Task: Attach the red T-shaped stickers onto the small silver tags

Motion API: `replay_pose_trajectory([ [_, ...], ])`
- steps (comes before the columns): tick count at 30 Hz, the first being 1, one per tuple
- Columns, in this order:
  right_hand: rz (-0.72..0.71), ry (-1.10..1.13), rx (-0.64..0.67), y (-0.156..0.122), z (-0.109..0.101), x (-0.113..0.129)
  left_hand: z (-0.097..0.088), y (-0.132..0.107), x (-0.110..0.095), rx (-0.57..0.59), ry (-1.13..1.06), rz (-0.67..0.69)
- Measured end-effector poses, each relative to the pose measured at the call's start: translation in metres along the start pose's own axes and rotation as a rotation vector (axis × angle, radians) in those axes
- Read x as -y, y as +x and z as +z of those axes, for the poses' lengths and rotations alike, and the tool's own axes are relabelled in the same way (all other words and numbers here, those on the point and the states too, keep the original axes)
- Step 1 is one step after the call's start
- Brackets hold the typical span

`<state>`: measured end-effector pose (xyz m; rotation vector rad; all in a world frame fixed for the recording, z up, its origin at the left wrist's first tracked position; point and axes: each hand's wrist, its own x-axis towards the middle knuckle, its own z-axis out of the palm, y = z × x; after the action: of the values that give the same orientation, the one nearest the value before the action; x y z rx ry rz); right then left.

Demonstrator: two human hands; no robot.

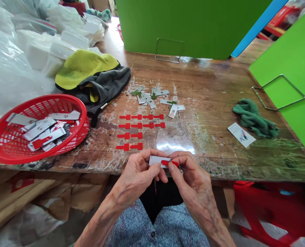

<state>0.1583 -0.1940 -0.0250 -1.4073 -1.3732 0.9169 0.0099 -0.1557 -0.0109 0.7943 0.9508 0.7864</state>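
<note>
Lap: my patterned blue garment fills the bottom of the view, below the table [219, 164] edge.
Left hand [139, 175]: I pinch the left end of a small metal plate [156, 160] between thumb and fingers, just above the table's near edge.
Right hand [191, 178]: my thumb and forefinger close on a red plastic tab [169, 163] that lies against the plate's right part.
Step in hand: I judge that I am fitting the tab into the plate; whether it is fully seated I cannot tell.
Next move calls for: by my reckoning, a straight push with the plate held flat and the tab kept in line.
Red tabs [138, 127]: loose ones lie in neat rows on the table just beyond my hands.
Bare plates [155, 97]: a scattered heap lies behind the rows.
Red basket [3, 151]: at my left, it holds plates, some showing red parts.
Green rag [254, 118]: it is bunched at my right, beside a small card [241, 134].
Cloths [90, 73]: yellow and grey ones are piled further left.
Green boards [183, 24]: these stand at the far side.
</note>
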Motion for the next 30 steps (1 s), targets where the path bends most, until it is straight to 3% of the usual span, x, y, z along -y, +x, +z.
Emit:
replay_pose_trajectory([
  [13, -0.005, -0.039, -0.01, 0.002, 0.002, 0.0, 0.001, 0.001, 0.001, -0.025, 0.011, 0.012],
  [17, -0.112, -0.259, -0.092, -0.003, 0.007, 0.005, 0.003, 0.003, 0.01, -0.091, 0.055, 0.054],
  [22, -0.264, -0.491, -0.18, -0.008, 0.015, 0.014, 0.01, 0.002, 0.024, -0.23, 0.245, 0.29],
  [30, -0.103, -0.5, -0.13, -0.004, 0.011, 0.023, 0.019, -0.003, 0.021, -0.369, 0.695, 0.656],
])
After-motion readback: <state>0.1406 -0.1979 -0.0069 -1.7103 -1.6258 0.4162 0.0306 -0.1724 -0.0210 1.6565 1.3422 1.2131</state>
